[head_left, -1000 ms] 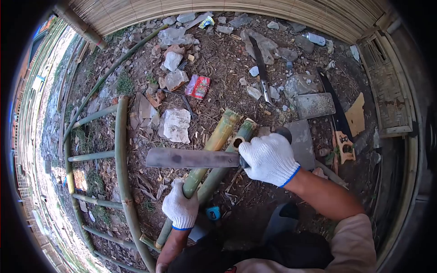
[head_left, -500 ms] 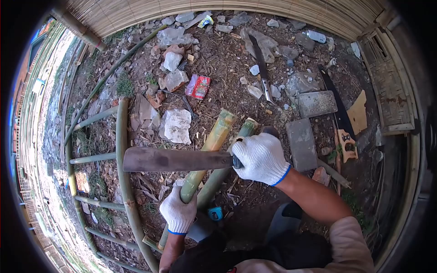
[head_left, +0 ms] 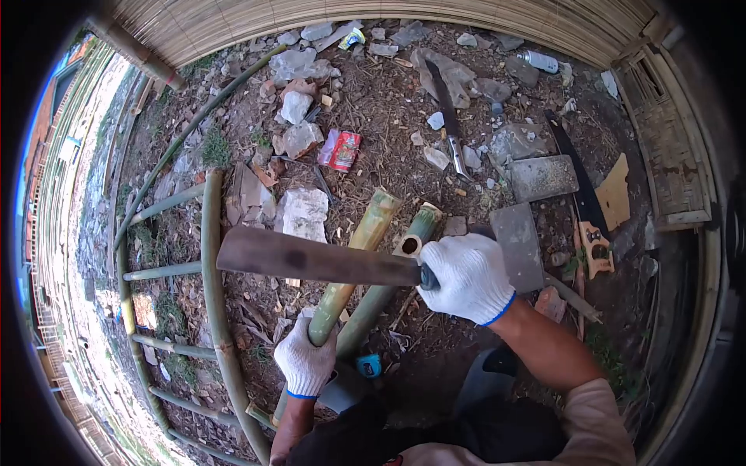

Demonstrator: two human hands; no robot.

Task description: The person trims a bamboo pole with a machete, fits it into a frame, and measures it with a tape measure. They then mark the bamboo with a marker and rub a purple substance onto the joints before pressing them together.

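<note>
In a white knitted glove, my left hand point(head_left: 305, 359) is closed round the near end of a short bamboo piece point(head_left: 353, 260), which slants up and away. My right hand point(head_left: 468, 278), gloved too, grips the dark handle of a machete point(head_left: 318, 258). Its broad brown blade points left and passes above the bamboo piece in the view; whether it touches cannot be made out. Under both lies a longer green bamboo pole point(head_left: 365, 320) with a round hole near its far end. A blue tape measure point(head_left: 368, 365) rests on the ground near my feet.
A bamboo ladder-like frame point(head_left: 211, 264) lies at left. On the right are a handsaw point(head_left: 583, 194), grey bricks point(head_left: 516, 245) and a tan board piece point(head_left: 613, 194). A second long blade point(head_left: 447, 109) lies ahead among stones and a red packet point(head_left: 344, 151). Woven bamboo walls point(head_left: 388, 19) enclose the far side.
My right hand has shifted right and the machete has tilted, its tip now higher than its handle. The hole in the green pole has come into view. My left hand stays put.
</note>
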